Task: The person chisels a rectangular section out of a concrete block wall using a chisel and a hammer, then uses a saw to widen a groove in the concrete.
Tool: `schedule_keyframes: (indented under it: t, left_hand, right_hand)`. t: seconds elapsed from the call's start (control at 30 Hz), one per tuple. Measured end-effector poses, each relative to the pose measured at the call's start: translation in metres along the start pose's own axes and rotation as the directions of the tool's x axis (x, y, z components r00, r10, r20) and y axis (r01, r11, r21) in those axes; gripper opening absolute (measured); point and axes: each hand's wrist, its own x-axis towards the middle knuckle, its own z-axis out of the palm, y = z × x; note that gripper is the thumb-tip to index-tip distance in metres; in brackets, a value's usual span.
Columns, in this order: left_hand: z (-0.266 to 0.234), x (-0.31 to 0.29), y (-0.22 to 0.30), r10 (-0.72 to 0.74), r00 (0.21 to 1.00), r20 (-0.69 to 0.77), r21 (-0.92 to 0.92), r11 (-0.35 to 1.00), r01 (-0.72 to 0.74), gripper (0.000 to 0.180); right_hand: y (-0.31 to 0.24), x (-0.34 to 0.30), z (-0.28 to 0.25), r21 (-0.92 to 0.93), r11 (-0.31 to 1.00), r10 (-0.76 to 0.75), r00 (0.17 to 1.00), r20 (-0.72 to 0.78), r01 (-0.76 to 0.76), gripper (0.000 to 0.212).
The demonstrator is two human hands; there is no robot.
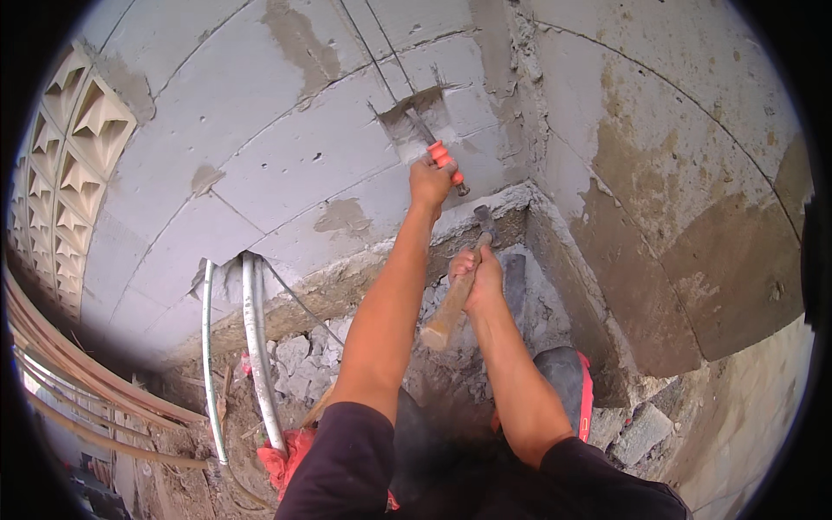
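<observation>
My left hand point(431, 184) is closed around a chisel point(442, 159) with an orange grip. The chisel's blade reaches up into a shallow square recess point(416, 123) cut in the grey block wall point(286, 165). Its metal butt end points down and right, toward the hammer. Below and to the right, my right hand point(478, 276) grips a hammer point(449, 310) by its wooden handle. The dark hammer head point(485, 218) is up near the chisel's butt, with a gap between them.
Broken rubble point(299, 351) lies along the wall's foot. A white pipe point(258, 347) and a thinner white-green pipe point(208, 364) rise into a hole at left. Red plastic point(288, 458) lies by them. A side wall point(659, 199) closes the right. Patterned blocks point(65, 173) stand far left.
</observation>
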Motion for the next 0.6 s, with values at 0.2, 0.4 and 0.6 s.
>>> schedule_keyframes:
  t: [0.2, 0.4, 0.6]
  left_hand:
    - [0.003, 0.002, 0.005, 0.002, 1.000, 0.008, -0.032, 0.999, -0.002, 0.029]
    - [-0.002, -0.003, 0.001, 0.002, 0.999, 0.033, -0.122, 0.993, 0.002, 0.040]
    - [-0.006, 0.000, 0.002, -0.060, 0.998, 0.024, -0.052, 0.997, 0.061, 0.029]
  right_hand:
    - [-0.007, -0.022, 0.000, -0.270, 0.958, -0.073, 0.991, 0.112, 0.101, 0.040]
    - [-0.010, -0.042, -0.006, -0.384, 0.921, -0.005, 0.989, 0.149, 0.062, 0.038]
    - [-0.035, -0.035, -0.008, -0.375, 0.923, 0.180, 0.955, 0.235, -0.082, 0.039]
